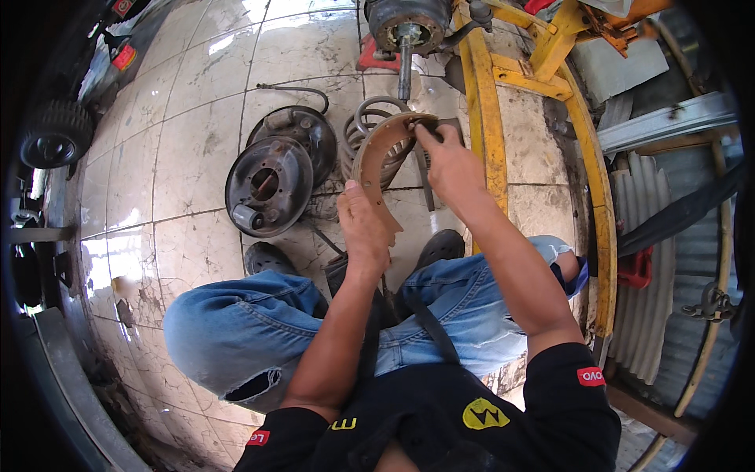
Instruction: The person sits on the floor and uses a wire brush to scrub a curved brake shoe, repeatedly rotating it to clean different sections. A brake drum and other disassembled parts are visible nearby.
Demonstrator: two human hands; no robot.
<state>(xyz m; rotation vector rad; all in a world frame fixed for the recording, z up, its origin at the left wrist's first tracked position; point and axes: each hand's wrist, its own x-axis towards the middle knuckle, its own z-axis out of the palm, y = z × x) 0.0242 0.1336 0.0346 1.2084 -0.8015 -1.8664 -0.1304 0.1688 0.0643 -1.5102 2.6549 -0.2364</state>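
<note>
A curved brake shoe (pixel 371 164) with a brown lining and small holes along it stands on edge in front of me. My left hand (pixel 366 226) is closed round its near, lower end, thumb against the lining. At the far, upper end, my right hand (pixel 454 164) grips the shoe, its fingers bent against the lining. A dark flat piece shows beside those fingers; I cannot tell whether it belongs to the shoe. Behind the shoe rests a grey coil spring (pixel 348 154), partly hidden. Two black round brake backing plates (pixel 289 189) lie overlapping to its left.
A dark axle hub (pixel 405 20) with a shaft pointing toward me is at the far side. The yellow metal frame (pixel 481 102) stands close on my right, before corrugated sheets (pixel 646 259). A small black tyre (pixel 55 134) is at the far left. Cracked tiles (pixel 189 169) cover the floor.
</note>
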